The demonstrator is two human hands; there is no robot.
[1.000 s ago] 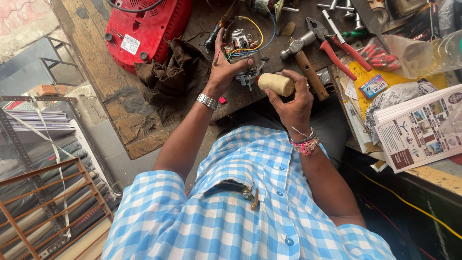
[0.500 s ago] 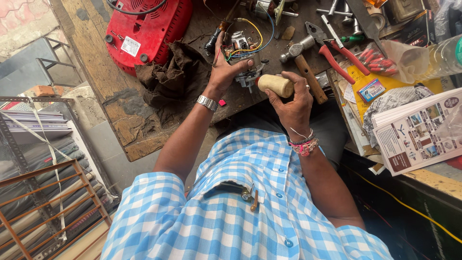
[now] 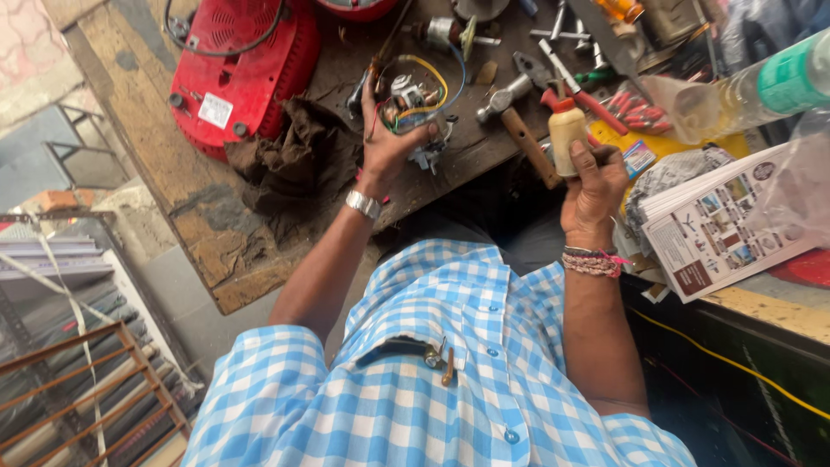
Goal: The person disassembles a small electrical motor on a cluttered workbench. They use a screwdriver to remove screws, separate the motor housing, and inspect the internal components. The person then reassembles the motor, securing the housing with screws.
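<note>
Head view, looking down over a blue-and-white checked shirt (image 3: pixel 450 380) onto a worn wooden workbench (image 3: pixel 173 173). Left hand (image 3: pixel 385 143), with a metal wristwatch (image 3: pixel 363 205) at the wrist, is closed around a small electric motor assembly (image 3: pixel 413 102) with yellow, blue and red wires looping over it; the fingers wrap the near side of the unit and press it against the bench top. Right hand (image 3: pixel 592 186), wearing woven bracelets (image 3: pixel 591 262), is raised just off the bench edge and is wrapped firmly about a small cream-coloured squeeze bottle (image 3: pixel 566 130) with a red cap, held upright with the cap uppermost; the thumb lies along the side facing the camera. Bottle and motor are near each other but not touching. Just beyond the right hand lies a hammer (image 3: pixel 519 121) with a wooden handle, its head pointing away; pliers with red grips (image 3: pixel 571 82) lie beside it. A dark, crumpled rag (image 3: pixel 294 156) sits to the left of the motor, touching a red plastic appliance housing (image 3: pixel 238 69) with a black cord over it. To the right, a clear plastic bottle with a green cap (image 3: pixel 761 86) lies on its side above a stack of printed leaflets (image 3: pixel 718 229). A yellow cable (image 3: pixel 735 363) runs along the dark front of the bench below.
</note>
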